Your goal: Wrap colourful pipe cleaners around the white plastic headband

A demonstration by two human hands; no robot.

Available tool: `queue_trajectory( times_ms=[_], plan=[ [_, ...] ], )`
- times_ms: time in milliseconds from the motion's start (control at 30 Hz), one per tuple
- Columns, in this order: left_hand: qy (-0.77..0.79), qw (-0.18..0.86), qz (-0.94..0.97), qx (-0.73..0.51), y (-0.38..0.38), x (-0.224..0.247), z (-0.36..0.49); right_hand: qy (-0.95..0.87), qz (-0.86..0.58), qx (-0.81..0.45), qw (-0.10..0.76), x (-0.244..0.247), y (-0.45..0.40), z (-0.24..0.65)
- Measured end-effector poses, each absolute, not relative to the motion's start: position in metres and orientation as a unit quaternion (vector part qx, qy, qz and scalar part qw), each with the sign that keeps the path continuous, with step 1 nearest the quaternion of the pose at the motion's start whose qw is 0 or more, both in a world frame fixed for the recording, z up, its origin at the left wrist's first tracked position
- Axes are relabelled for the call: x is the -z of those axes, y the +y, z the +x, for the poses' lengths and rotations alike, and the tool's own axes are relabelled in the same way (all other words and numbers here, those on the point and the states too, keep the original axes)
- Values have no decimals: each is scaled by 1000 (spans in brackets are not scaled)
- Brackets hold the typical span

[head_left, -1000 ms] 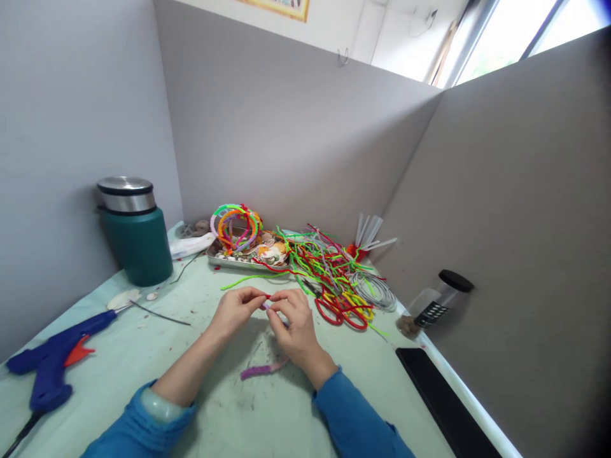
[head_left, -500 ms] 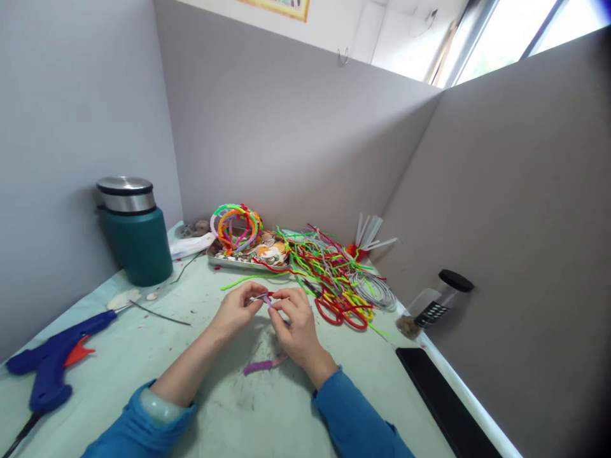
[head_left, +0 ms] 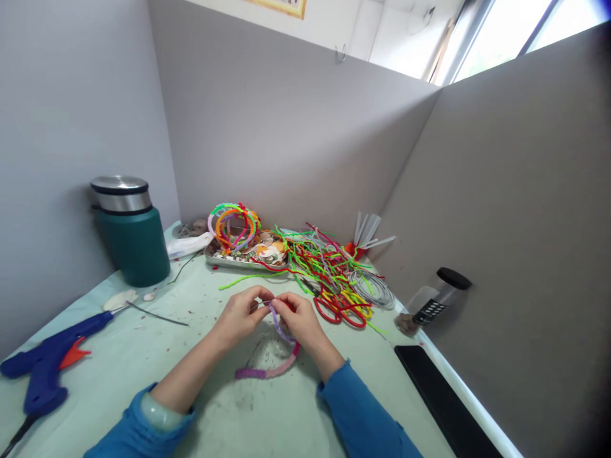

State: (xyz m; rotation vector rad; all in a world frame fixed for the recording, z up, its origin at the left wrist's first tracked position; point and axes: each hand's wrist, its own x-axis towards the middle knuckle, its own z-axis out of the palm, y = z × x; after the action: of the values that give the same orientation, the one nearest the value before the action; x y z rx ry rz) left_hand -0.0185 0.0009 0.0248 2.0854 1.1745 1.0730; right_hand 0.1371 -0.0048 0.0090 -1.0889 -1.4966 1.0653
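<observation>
Both hands meet over the middle of the table, fingertips nearly touching. My left hand is closed in a pinch on a thin wire that runs toward the other hand. My right hand pinches the upper end of a fuzzy strip, whose lilac part hangs from the fingertips. The strip curves down through dark pink and light pink to a purple end lying on the green table cover. A bit of red shows between the right fingers; its shape is partly hidden.
A blue glue gun and green flask stand left. Behind the hands are a metal tray with colourful rings, a heap of pipe cleaners and red-handled scissors. Right: a clear jar and black slab.
The right hand has turned, and more of the strip now shows as a curve below it. The fingertips have come closer together. The view has shifted slightly.
</observation>
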Motion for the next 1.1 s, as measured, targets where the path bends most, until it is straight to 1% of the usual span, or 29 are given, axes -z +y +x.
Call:
queue_trajectory(
  times_ms=[267, 667, 867, 1000, 1100],
  plan=[
    [414, 241, 785, -394, -2, -28, -18, -561, -391, -546, 483, -20, -10, 140],
    [421, 257, 773, -399, -3, -28, -17, -529, -381, -594, 471, -23, -10, 145],
    [424, 327, 751, -387, 3, -27, -19, -517, -381, -622, 449, -20, -10, 147],
    [411, 397, 724, -387, 5, -26, -19, -536, -393, -593, 454, -19, -11, 145],
    [442, 456, 685, -358, 5, -25, -19, -550, -401, -572, 457, -15, -10, 143]
  ],
)
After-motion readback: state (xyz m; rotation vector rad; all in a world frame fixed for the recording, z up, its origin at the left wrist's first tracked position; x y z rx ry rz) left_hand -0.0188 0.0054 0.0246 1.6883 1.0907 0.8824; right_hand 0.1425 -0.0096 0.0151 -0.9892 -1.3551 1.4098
